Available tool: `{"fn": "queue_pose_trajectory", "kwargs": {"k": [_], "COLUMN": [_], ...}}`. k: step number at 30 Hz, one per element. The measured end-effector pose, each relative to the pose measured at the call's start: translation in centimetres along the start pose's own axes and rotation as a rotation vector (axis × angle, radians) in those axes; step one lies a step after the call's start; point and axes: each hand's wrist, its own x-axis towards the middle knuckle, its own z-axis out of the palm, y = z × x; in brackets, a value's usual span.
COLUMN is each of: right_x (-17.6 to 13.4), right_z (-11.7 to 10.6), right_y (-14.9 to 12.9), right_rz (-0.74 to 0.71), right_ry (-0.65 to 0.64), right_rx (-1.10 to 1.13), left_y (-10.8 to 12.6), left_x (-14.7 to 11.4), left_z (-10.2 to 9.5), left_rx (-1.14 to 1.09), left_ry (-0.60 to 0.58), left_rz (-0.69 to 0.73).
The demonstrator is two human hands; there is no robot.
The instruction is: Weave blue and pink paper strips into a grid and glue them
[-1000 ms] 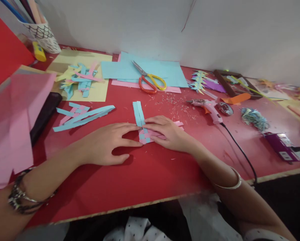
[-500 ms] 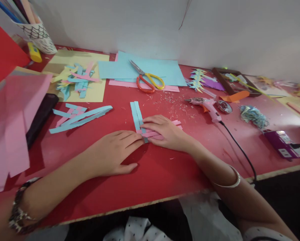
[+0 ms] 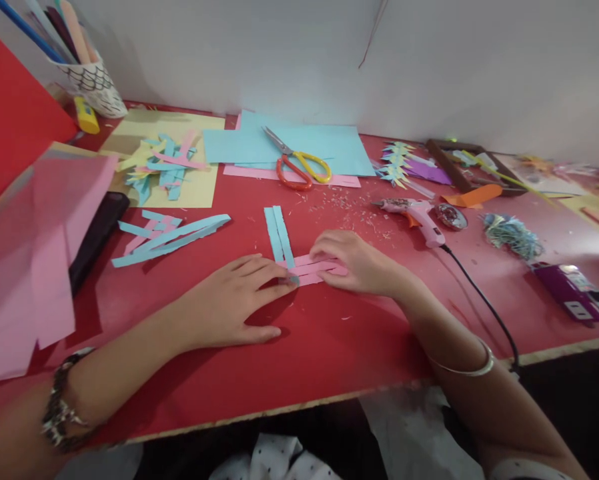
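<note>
Hold gently at the crossing the probably light, limp, easily creased paper strips, flat on the bench between open left grip and curled right grip, pinching or merely touching, cannot tell

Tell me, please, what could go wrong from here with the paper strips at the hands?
The far ends of the blue strips lie free beyond the left hand, so they might slip out of line. The pink strips, which the right hand touches, could crease under uneven pressure. Scraps scattered nearby might get caught between strips.
</note>
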Motion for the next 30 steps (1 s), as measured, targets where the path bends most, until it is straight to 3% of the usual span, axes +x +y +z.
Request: {"fn": "queue_pose_trajectory", "kwargs": {"k": [5, 10, 17, 23, 30], "right_x": [-0.4, -0.5, -0.2, -0.3, 0.0], "right_z": [-0.5, -0.8, -0.7, -0.6, 0.1], "right_y": [-0.3, -0.9, -1.2, -1.8, -1.7], "right_rz": [0.127, 0.2, 0.125, 0.206, 0.182], "right_ry": [-0.042, -0.094, -0.102, -0.087, -0.062], "right_rx": [-0.128, -0.172, -0.144, -0.196, -0.215], "left_y": [0.1, 0.2, 0.0, 0.0, 0.0], "left_x": [0.0, 0.3, 0.5, 0.5, 0.5], "left_z": [0.1, -0.1, -0.3, -0.2, -0.4], "left_rx": [0.006, -0.021, -0.039, -0.033, -0.042], "left_ry": [0.019, -0.035, -0.008, -0.017, -0.034], "left_rz": [0.011, -0.026, -0.013, -0.002, -0.023]}}
